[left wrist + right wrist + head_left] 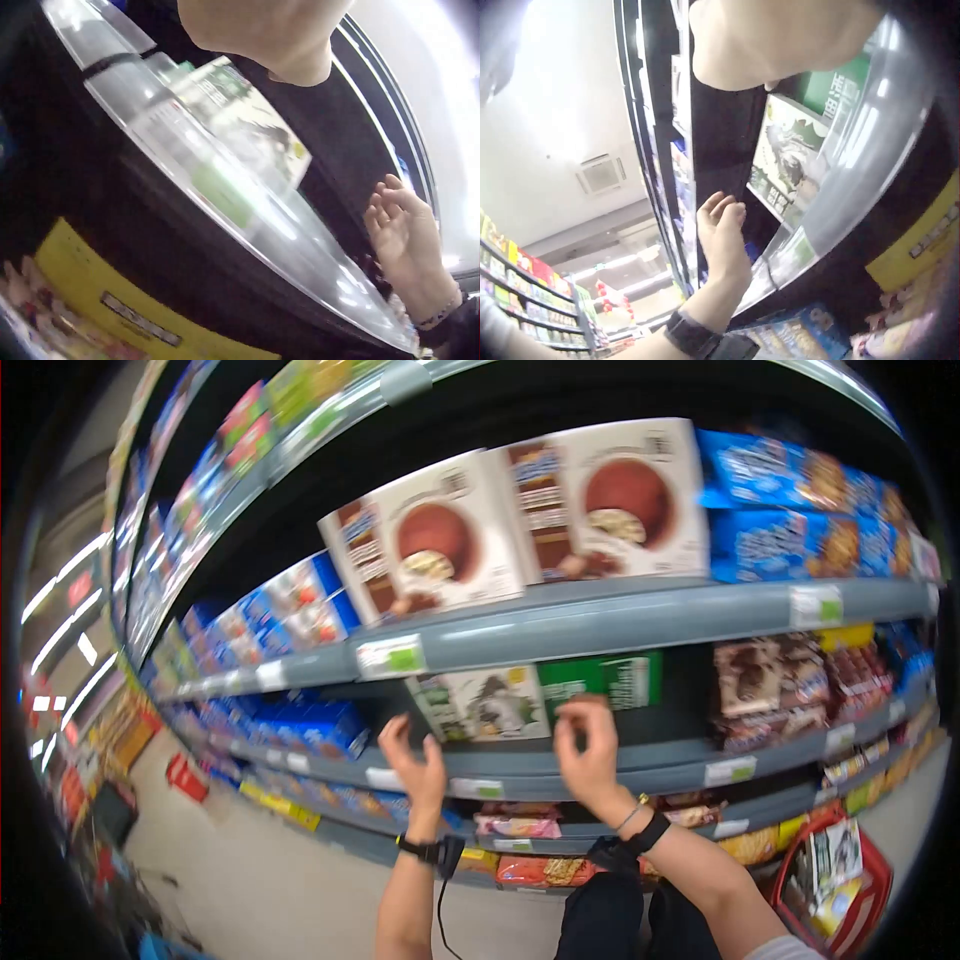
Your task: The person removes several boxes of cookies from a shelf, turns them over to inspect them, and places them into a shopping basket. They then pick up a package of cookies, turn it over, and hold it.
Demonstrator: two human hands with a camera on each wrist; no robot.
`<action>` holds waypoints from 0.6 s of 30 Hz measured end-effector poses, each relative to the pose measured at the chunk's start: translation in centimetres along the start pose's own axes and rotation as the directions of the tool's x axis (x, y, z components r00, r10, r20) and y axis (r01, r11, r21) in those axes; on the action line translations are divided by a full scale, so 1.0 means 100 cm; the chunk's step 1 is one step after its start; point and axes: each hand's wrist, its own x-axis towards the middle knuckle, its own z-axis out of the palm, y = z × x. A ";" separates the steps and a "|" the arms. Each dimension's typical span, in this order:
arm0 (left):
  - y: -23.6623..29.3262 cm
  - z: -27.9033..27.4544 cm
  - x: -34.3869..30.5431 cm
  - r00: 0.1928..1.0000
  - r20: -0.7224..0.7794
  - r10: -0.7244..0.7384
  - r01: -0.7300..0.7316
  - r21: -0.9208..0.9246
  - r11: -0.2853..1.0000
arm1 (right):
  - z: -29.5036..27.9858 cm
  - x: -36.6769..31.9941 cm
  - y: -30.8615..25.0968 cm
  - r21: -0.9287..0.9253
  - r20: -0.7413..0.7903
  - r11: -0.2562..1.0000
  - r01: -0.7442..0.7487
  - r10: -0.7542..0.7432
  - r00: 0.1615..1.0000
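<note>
A white box with a dark and green picture (490, 705) stands on the middle shelf, beside a green box (605, 680) set further right. My left hand (415, 760) hovers in front of the shelf near the white box's left end, fingers loosely bent around nothing. At the right end of that box is my right hand (588, 750), overlapping the green box's lower edge in the head view; its fingers are loosely curled with nothing in them. The right wrist view shows the white box (787, 146) between both hands.
Two large white boxes with chocolate pictures (630, 500) and blue biscuit packs (770, 545) fill the shelf above. Brown packs (770, 690) sit to the right. A red basket (870, 890) with goods inside stands at the lower right. Shelf edges (600, 610) jut out above the hands.
</note>
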 end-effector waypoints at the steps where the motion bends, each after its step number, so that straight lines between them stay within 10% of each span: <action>1: 0.025 -0.004 -0.007 0.998 0.048 0.039 -0.041 0.046 0.998 | -0.015 -0.006 -0.014 0.061 0.006 0.996 0.065 -0.066 0.998; 4: 0.064 0.001 -0.074 0.976 0.202 0.079 -0.064 -0.081 0.995 | -0.083 -0.067 -0.032 0.134 0.088 0.991 -0.008 -0.004 0.996; 6: 0.102 0.015 -0.136 0.923 0.377 -0.080 0.205 -0.306 0.930 | -0.138 -0.127 -0.027 0.081 0.210 0.949 -0.306 0.283 0.936; 10: 0.186 0.060 -0.244 0.629 0.770 -0.105 0.466 -0.266 0.844 | -0.274 -0.225 -0.023 -0.333 -0.160 0.743 -0.580 0.562 0.811; 15: 0.300 0.140 -0.330 0.243 0.906 0.348 0.523 -0.424 0.739 | -0.424 -0.275 -0.056 -0.559 -0.623 0.403 -0.724 0.372 0.688; 18: 0.345 0.186 -0.390 -0.045 0.933 0.356 0.835 -0.160 0.526 | -0.501 -0.304 -0.037 -0.618 -0.723 0.146 -0.772 0.281 0.631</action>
